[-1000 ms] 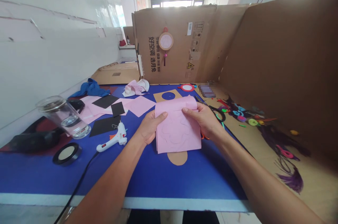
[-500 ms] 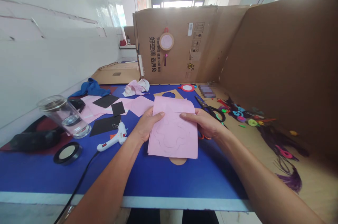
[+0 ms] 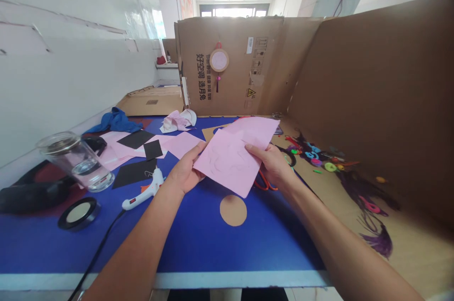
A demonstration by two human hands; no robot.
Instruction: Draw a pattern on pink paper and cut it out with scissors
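- Head view, hands: the left hand (image 3: 185, 171) and right hand (image 3: 271, 164) lift a pink paper sheet (image 3: 230, 155) above the table, tilted, its far corner pointing up and right.
- Fingers: both hands are grasping the sheet's side edges, with each thumb on top and the fingers beneath.
- Sheet: faint curved lines mark its face, probably pencil, though the view is too soft to be sure.
- Near the right hand: orange-handled scissors (image 3: 264, 183) lie just below it, on the blue table top (image 3: 198, 249).
- Below the sheet: a round cardboard disc (image 3: 232, 210) lies apart from both hands.
- Left of the hands: a white glue gun (image 3: 142, 194), black paper pieces (image 3: 135, 173) and a glass jar (image 3: 76, 161).
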